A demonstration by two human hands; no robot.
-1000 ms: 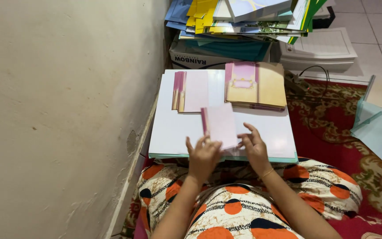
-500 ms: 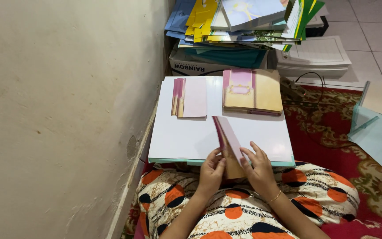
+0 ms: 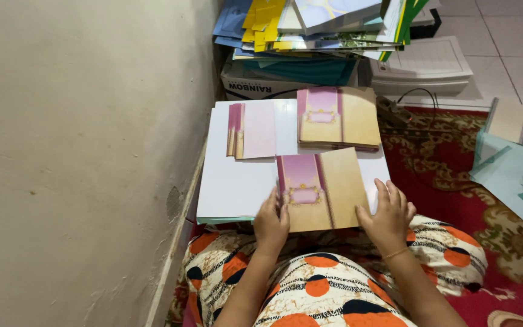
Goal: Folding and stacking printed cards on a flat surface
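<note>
Card [image 3: 322, 189], on edge half a second ago, now lies opened flat on the white board [image 3: 231, 181]; left hand [image 3: 272, 223] and right hand [image 3: 388, 213] press spread fingers on its near corners.

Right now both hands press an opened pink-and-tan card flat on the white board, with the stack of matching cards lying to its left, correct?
Not quite. The head view shows the stack of matching cards beyond the opened card, farther from the person, not left of it. Both hands, left hand and right hand, do hold it flat on the white board.
</note>
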